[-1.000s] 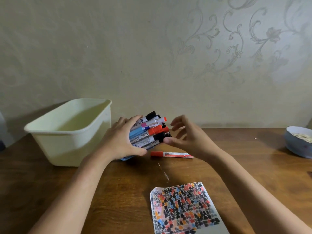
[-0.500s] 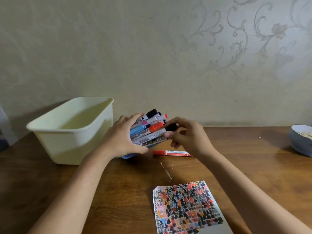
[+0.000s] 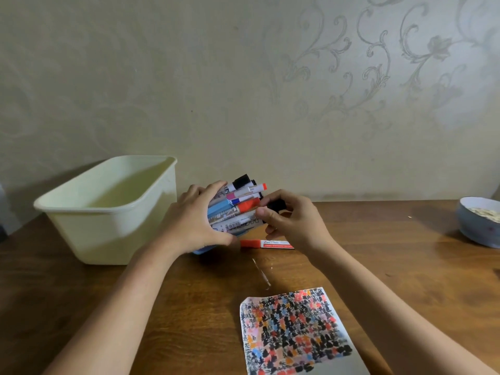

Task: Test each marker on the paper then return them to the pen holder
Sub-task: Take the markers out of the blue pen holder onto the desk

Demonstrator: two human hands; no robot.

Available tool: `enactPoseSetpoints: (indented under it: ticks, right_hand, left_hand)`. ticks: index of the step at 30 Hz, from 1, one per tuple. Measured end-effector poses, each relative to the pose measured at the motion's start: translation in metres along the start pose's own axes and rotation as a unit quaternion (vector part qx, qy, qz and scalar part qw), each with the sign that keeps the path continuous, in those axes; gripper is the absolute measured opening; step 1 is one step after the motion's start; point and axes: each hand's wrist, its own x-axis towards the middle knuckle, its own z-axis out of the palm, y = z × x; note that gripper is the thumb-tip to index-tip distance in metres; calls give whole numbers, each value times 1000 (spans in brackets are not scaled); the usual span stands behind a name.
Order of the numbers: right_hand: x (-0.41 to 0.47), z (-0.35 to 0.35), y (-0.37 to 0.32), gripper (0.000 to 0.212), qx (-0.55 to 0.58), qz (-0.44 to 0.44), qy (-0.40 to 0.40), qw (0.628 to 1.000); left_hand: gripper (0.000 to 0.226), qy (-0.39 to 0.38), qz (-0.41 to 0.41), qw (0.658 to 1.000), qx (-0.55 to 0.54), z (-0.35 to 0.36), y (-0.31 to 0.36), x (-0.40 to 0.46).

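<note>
Above table (image 3: 378, 253) | left hand (image 3: 189, 226) grips tilted pen holder (image 3: 201, 250) | markers (image 3: 238, 209) point up-right | right hand (image 3: 292, 223) fingers pinch black-capped marker (image 3: 276, 205)

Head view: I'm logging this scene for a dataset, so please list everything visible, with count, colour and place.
Pen holder: one, blue, tilted in the left hand, mostly hidden.
Markers: a bundle, count unclear; black, red, pink and blue caps, sticking out of the holder.
Black-capped marker: one, pinched at its cap.
Red marker: one, lying on the table.
Paper: one, covered in multicoloured test marks, near edge.
Bin: one, pale yellow, left.
Bowl: one, grey-blue, right edge.
Table: one, brown wood.
Left hand: grips the holder.
Right hand: pinches the black cap.
</note>
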Motion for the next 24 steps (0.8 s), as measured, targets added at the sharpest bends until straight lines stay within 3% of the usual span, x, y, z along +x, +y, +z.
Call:
enactPoseSetpoints:
  ticks: [8, 12, 17, 24]
  right_hand:
    - [9, -52, 15, 16, 120, 34, 53, 991]
    - [8, -82, 37, 5, 140, 74, 81, 984]
    - [5, -92, 55, 12, 191, 118, 91, 970]
    - [6, -84, 62, 3, 89, 123, 101, 983]
  left_hand:
    - [121, 14, -44, 995, -93, -1, -14, 0]
    - [119, 19, -50, 994, -95, -1, -12, 0]
    - [121, 16, -47, 996, -73, 1, -11, 1]
    - [119, 24, -50, 993, -105, -1, -15, 1]
